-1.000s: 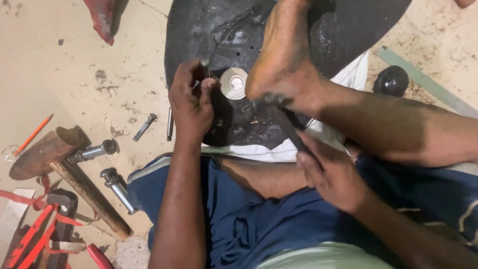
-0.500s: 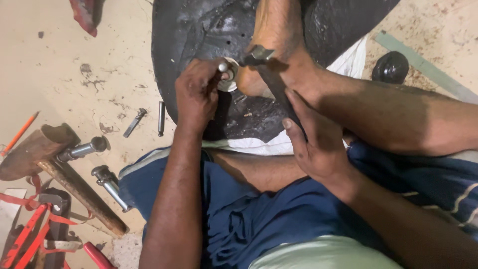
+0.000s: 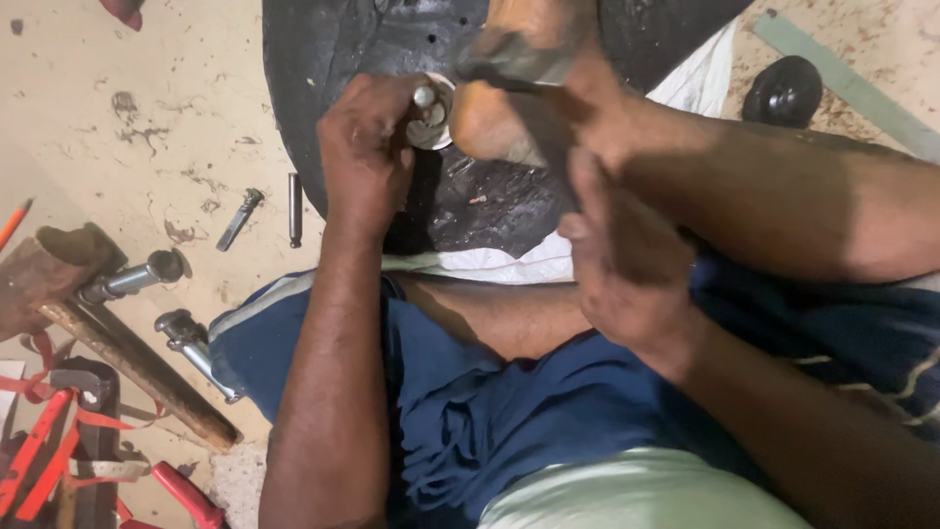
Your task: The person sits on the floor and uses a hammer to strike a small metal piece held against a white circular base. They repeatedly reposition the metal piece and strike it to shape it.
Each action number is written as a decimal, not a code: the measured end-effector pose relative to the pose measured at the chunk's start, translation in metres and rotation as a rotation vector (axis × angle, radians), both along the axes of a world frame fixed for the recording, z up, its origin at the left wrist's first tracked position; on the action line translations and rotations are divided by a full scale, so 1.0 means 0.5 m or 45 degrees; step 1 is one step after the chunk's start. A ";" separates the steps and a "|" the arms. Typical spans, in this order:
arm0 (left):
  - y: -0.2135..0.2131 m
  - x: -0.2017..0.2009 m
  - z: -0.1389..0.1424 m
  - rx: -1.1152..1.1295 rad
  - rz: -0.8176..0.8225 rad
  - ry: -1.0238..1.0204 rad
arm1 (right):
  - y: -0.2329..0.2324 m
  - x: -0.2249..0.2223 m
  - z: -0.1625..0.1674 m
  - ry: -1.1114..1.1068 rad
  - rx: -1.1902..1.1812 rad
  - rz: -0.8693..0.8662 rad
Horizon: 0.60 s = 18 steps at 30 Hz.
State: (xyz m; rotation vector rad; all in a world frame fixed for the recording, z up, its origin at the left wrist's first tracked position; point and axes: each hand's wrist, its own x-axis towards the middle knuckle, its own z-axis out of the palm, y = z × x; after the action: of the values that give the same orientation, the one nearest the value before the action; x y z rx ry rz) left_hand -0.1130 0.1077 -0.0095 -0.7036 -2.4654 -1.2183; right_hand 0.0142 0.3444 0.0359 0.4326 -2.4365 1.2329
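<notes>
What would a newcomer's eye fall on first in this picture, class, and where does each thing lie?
At top centre, the left hand pinches a small metal pin over a silvery ring on the black disc. The right hand grips a blurred hammer above it. A bare foot pins the disc.

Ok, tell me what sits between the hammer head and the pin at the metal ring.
Nothing visible lies between the blurred hammer and the pin. The left hand holds the pin; the foot sits close beside.

A small metal pin [image 3: 423, 97] stood upright on a round silver bearing [image 3: 433, 118] set in a greasy black disc [image 3: 323, 78], a blurred hammer [image 3: 509, 59] just right of it.
</notes>
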 end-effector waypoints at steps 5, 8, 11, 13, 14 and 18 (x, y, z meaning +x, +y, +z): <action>-0.004 -0.001 0.010 -0.062 0.003 -0.065 | -0.006 -0.004 0.015 -0.463 0.489 0.191; -0.005 -0.003 0.004 -0.042 0.004 -0.032 | -0.006 -0.007 0.028 -0.040 0.231 0.021; -0.012 -0.007 -0.008 -0.057 -0.002 -0.002 | -0.006 0.002 0.036 0.015 0.282 -0.147; -0.016 -0.011 -0.017 -0.141 -0.036 -0.020 | -0.007 -0.002 0.032 -0.218 0.267 0.024; -0.017 -0.014 -0.021 -0.200 -0.031 0.021 | -0.001 -0.013 0.031 -0.264 0.288 0.104; -0.020 -0.019 -0.033 -0.088 -0.025 0.093 | 0.008 -0.009 0.029 0.149 0.467 -0.018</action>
State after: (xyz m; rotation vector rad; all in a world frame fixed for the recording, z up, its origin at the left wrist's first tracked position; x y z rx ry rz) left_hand -0.1226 0.0976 -0.0262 -0.7778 -2.4565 -1.0984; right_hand 0.0098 0.3486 0.0503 0.5690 -2.5583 0.7285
